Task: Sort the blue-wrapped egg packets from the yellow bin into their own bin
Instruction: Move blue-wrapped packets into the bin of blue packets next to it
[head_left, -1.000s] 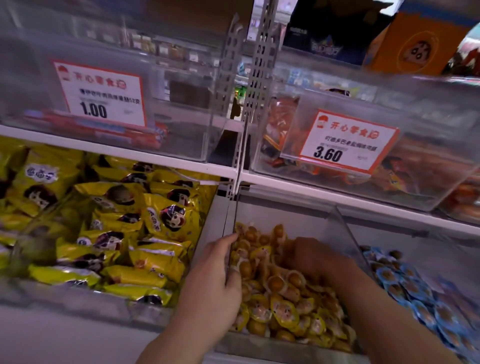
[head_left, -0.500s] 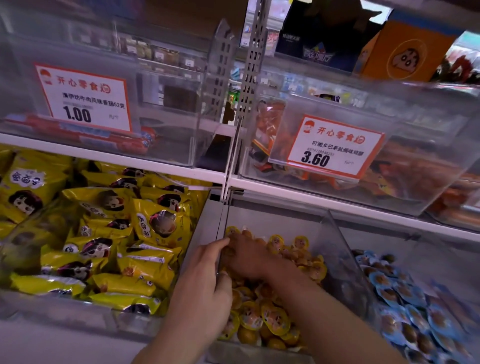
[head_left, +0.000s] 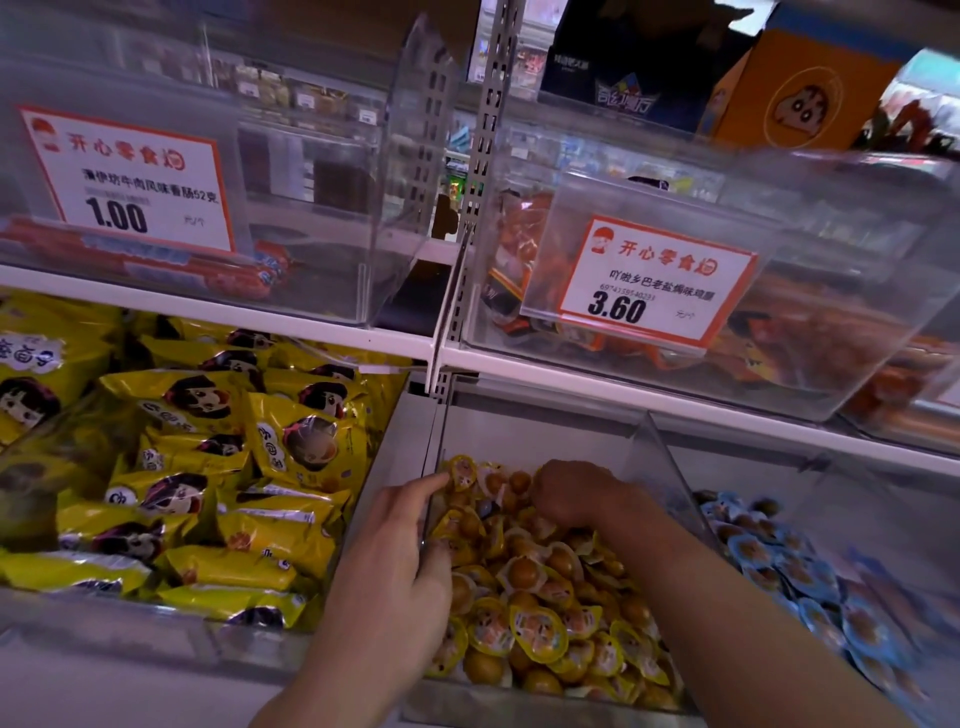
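The clear bin (head_left: 519, 431) of yellow-wrapped egg packets (head_left: 540, 618) sits at the lower middle, its long axis running from 6 o'clock toward 12 o'clock, away from the person. The left hand (head_left: 395, 566) rests over the bin's left wall at about 9 o'clock of the pile, fingers straight and loosely spread, fingertips touching packets near the far-left corner; it holds nothing. The right hand (head_left: 576, 491) is sunk into the far end of the pile at 12 o'clock, knuckles up, fingers curled down among the packets; whether its grip holds anything cannot be told. A small dark-blue bit (head_left: 485, 506) shows between the two hands, too small to identify. The blue-wrapped egg packets (head_left: 769, 556) lie in the neighbouring bin (head_left: 831, 467) at 3 o'clock, beyond a clear divider (head_left: 654, 467), round faces mostly up. Yellow snack bags (head_left: 208, 467) fill the bin at 9 o'clock. On the shelf above hang price cards reading 1.00 (head_left: 130, 182) and 3.60 (head_left: 654, 280).
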